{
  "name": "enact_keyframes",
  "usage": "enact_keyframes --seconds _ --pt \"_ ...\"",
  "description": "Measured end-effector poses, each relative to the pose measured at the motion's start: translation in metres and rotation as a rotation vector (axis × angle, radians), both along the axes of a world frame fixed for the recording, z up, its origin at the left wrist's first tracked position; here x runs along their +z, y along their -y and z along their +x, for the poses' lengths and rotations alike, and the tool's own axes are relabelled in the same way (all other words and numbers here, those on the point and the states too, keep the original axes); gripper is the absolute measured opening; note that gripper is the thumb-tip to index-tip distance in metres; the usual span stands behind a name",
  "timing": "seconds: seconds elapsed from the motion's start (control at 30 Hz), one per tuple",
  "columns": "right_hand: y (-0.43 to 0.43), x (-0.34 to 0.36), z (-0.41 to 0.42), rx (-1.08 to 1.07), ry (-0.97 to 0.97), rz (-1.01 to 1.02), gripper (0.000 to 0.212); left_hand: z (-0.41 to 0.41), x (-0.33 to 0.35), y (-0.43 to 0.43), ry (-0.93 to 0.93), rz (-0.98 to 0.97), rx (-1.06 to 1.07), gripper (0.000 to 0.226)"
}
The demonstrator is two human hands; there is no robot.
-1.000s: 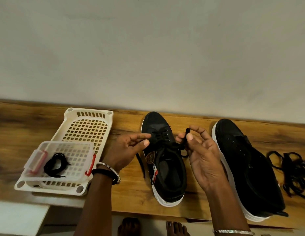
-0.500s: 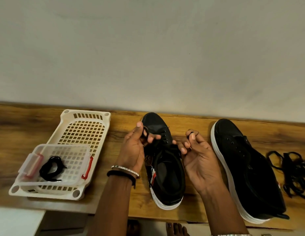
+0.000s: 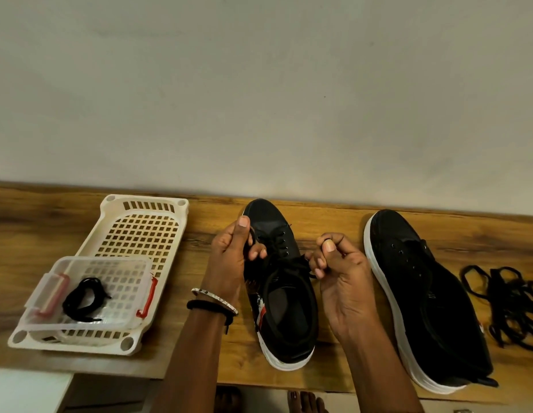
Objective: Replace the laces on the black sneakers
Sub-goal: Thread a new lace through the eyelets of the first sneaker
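Two black sneakers with white soles lie on the wooden table (image 3: 327,222), toes toward the wall. The left sneaker (image 3: 286,296) is laced with a black lace (image 3: 281,244). My left hand (image 3: 232,257) pinches one end of that lace at the shoe's left side. Over the shoe's right edge, my right hand (image 3: 336,263) pinches the other end, with the lace looped over a finger. The right sneaker (image 3: 423,293) has bare eyelets and no lace. A bundled black lace (image 3: 82,296) lies in the clear box.
A cream perforated basket (image 3: 140,231) sits at the left with a clear red-clipped plastic box (image 3: 116,269) resting in it. A loose pile of black laces (image 3: 509,302) lies at the far right. The wall runs behind the table, and bare feet show below the front edge.
My left hand rose from beside the shoe and took hold of a lace end. My right hand drew its end out to the right, so the hands now hold the lace apart.
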State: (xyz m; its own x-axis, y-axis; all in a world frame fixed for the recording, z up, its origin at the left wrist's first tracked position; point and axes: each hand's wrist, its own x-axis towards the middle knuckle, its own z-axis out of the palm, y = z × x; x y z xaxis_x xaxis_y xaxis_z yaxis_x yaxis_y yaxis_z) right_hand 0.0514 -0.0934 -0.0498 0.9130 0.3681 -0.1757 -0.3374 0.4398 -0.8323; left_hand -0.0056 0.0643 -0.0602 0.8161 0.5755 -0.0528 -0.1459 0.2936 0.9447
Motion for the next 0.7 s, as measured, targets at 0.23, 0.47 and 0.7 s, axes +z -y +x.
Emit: enact_keyframes --seconds 0.23,0.47,0.7 --pt "0.026 0.009 0.010 0.322 0.285 -0.325 0.032 -0.029 0.004 -0.034 -0.284 0.354 -0.250 0.055" --pt "0.045 0.016 0.016 0.537 0.403 -0.714 0.015 -0.035 0.001 -0.046 -0.285 0.762 -0.409 0.064" --pt "0.042 0.024 0.015 0.436 0.463 -0.691 0.015 -0.031 -0.001 -0.045 -0.291 0.929 -0.285 0.034"
